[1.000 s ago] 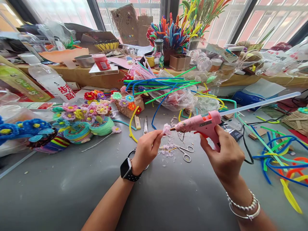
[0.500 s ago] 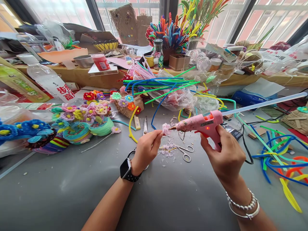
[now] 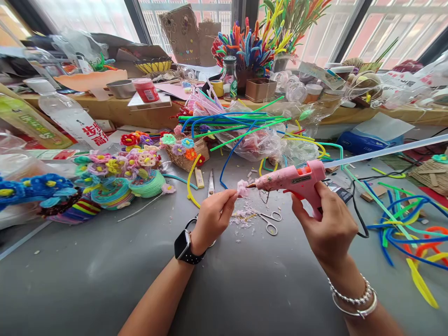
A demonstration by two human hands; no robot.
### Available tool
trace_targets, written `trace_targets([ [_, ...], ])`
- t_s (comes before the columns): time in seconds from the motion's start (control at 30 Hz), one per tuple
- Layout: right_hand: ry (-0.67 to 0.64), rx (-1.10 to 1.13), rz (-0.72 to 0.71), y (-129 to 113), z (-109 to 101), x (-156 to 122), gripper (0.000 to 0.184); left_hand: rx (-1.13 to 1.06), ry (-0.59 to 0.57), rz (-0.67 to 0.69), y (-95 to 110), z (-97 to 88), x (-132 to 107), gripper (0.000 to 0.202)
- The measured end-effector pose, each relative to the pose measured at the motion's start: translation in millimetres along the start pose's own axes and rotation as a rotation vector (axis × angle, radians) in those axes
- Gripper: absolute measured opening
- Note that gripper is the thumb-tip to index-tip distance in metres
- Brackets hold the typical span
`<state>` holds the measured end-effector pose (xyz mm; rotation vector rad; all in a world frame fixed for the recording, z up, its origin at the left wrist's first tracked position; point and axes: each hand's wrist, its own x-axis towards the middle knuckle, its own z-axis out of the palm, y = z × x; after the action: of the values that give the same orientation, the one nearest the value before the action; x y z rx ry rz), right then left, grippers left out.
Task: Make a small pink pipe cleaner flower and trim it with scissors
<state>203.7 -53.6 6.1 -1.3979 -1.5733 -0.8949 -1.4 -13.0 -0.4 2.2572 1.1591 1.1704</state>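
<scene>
My left hand (image 3: 212,216), with a black watch on the wrist, pinches a small pink fuzzy flower piece (image 3: 242,187) above the grey table (image 3: 105,275). My right hand (image 3: 327,224), bracelets on the wrist, grips a pink glue gun (image 3: 294,179). The gun's metal nozzle touches the pink piece. A long clear glue stick (image 3: 385,150) juts out of the back of the gun to the right. Pink fluff scraps (image 3: 241,218) lie on the table under the hands.
Small scissors (image 3: 269,221) and a second pair (image 3: 211,183) lie by the hands. Pipe-cleaner flowers in small baskets (image 3: 122,175) stand left. Loose pipe cleaners in bags (image 3: 245,130) lie behind, more (image 3: 409,224) at right. The gun's black cord (image 3: 360,205) trails right. A cluttered shelf (image 3: 140,109) runs along the windows.
The glue gun has tilted a little, its glue stick end rising to the right. Both hands stay in place with the nozzle at the pink piece.
</scene>
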Motion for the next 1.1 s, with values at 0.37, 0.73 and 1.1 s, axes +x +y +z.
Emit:
trace_targets([
  [0.37, -0.061, 0.042, 0.29, 3.6, 1.7, 1.1, 0.05, -0.538, 0.008, -0.178, 2.1, -7.4, 0.7, 0.021],
  [0.73, -0.676, 0.923, 1.089, 23.7, 9.3, 10.7, 0.049, -1.522, 0.058, -0.282, 6.3, -34.4, 9.9, 0.017],
  [1.1, -0.858, 1.295, 1.081, 49.5, 12.3, 11.3, 0.043, -1.678, 0.194, -0.318, -6.3, -44.4, 12.0, 0.012],
])
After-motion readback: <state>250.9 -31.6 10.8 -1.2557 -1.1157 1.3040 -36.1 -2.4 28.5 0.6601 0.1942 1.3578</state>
